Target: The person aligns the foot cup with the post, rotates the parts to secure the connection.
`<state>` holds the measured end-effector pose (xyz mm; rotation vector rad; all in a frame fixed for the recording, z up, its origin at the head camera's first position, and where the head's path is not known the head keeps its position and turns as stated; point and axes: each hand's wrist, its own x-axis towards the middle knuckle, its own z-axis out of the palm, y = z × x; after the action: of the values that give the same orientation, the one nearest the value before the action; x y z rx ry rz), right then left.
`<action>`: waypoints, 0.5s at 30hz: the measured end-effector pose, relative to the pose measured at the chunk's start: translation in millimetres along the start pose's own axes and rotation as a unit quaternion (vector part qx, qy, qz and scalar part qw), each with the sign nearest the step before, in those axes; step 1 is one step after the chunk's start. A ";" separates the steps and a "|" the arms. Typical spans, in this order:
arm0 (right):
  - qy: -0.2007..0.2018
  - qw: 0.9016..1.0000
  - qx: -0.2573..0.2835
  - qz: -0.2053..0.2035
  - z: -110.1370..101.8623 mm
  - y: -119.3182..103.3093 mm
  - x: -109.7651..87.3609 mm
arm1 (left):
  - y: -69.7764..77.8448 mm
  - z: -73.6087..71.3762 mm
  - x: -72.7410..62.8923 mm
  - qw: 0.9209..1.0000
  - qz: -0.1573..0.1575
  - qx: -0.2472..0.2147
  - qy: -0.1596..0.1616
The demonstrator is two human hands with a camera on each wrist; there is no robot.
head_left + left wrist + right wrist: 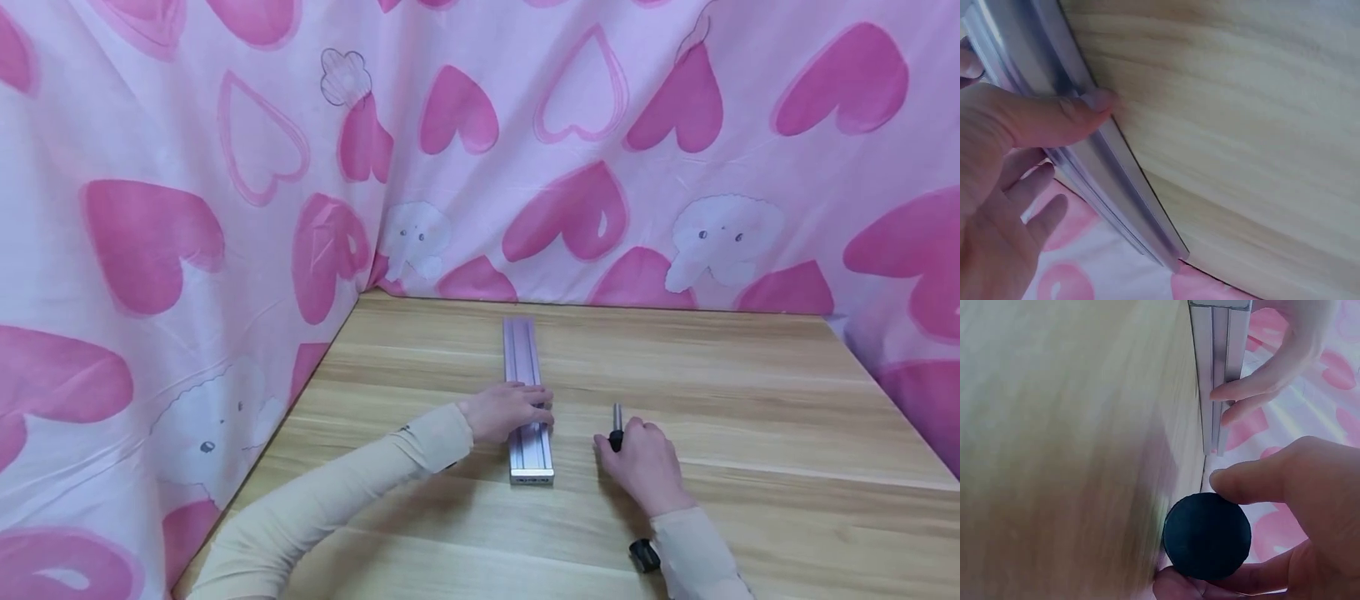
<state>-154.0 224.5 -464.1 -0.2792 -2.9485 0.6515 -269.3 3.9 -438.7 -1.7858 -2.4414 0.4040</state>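
A long silver aluminium profile bar (530,457) lies lengthwise on the table, its grooved side up. My left hand (504,412) grips it near the middle from the left; the thumb lies across it in the left wrist view. To the right of the bar, my right hand (647,467) holds a tool with a thin metal shaft (617,414) and a black handle (616,439). The shaft points away from me. In the right wrist view the handle's round end (1207,535) sits between thumb and fingers, and its exact kind cannot be told.
The wooden table (787,400) runs back to a pink curtain (480,200) with hearts, which also hangs along the left side. A small black object (643,556) is at the right wrist, partly hidden by the sleeve.
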 end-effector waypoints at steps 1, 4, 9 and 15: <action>-0.003 1.000 0.003 0.002 -1.0 -0.7 0.4 | -0.7 -0.1 0.6 1.000 0.009 0.012 0.005; -0.010 1.000 0.007 0.008 -2.6 -1.7 1.1 | -2.4 -0.2 2.4 0.999 0.026 0.041 0.004; -0.015 1.000 0.014 0.009 -5.4 -1.5 0.6 | -3.3 -0.9 6.1 0.997 0.040 0.065 -0.010; -0.014 1.000 0.016 0.002 -6.8 0.3 -1.0 | -4.8 0.2 12.3 0.995 0.053 0.082 -0.011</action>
<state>-152.0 227.3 -458.2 -0.2761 -2.9622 0.7100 -277.6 14.1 -438.6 -1.8555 -2.2582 0.6183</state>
